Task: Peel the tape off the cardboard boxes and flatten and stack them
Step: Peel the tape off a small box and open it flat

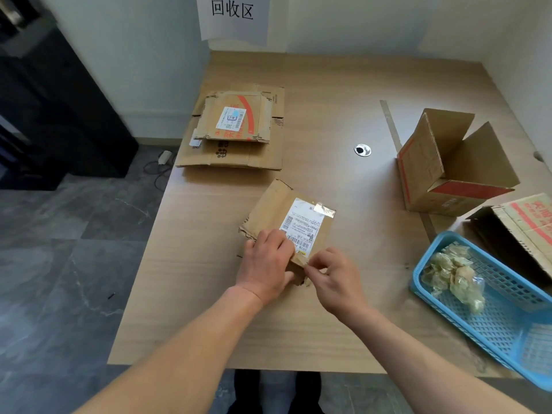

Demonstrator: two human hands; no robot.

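Under left grip, small box

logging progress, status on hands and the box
Left hand grips small box, right hand pinches its near corner. Box label up, apart from flattened stack. Nothing in the way.

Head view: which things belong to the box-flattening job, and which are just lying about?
Job: small box gripped by left hand and right hand, flattened stack, open box, box on its side, blue basket of peeled tape.
Lying about: desk grommet, floor adapter.
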